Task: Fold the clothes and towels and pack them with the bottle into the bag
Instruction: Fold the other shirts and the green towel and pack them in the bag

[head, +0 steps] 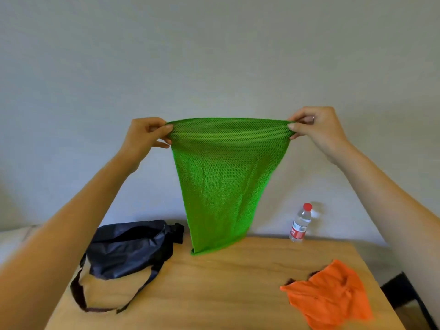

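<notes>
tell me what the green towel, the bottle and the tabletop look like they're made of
Green towel: thin mesh fabric, probably synthetic; tiny holes show and it hangs limp. Bottle: clear plastic by its see-through body, with a red cap and red label. Tabletop: light wood or wood-look laminate, matte, with visible grain streaks.

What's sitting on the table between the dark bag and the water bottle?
In the head view, the hanging green towel's lower end comes between dark bag and water bottle.
</notes>
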Available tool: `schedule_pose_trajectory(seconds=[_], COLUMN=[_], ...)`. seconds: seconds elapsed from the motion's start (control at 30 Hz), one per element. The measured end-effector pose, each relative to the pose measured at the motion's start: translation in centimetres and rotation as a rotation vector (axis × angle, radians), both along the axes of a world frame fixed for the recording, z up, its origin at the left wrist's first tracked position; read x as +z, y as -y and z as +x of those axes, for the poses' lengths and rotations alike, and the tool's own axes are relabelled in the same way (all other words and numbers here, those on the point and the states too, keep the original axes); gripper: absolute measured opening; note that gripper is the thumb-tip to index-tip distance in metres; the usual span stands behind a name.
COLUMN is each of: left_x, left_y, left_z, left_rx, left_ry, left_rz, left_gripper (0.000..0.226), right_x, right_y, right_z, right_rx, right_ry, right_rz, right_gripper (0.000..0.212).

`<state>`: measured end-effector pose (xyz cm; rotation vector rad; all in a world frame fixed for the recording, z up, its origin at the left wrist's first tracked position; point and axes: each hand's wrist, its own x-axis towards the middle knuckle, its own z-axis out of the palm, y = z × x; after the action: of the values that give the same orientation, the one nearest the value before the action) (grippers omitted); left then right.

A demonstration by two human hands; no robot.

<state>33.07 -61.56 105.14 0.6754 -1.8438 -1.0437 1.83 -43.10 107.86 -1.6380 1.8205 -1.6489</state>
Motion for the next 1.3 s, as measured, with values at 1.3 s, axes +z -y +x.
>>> schedule_pose_trajectory(seconds=[1.3], left_x=[-34.0], left_y=[-7.2], left_z=[3.3], left_rx=[0.037], left_ry=[0.447], left_rz=[0.737], left_gripper=[0.017], right_x=[-32.6], right_y=[-2.9], right_z=[4.0], right_rx=[-0.04], right_ry=[0.354], right_rz=[0.778], right_gripper=[0.016])
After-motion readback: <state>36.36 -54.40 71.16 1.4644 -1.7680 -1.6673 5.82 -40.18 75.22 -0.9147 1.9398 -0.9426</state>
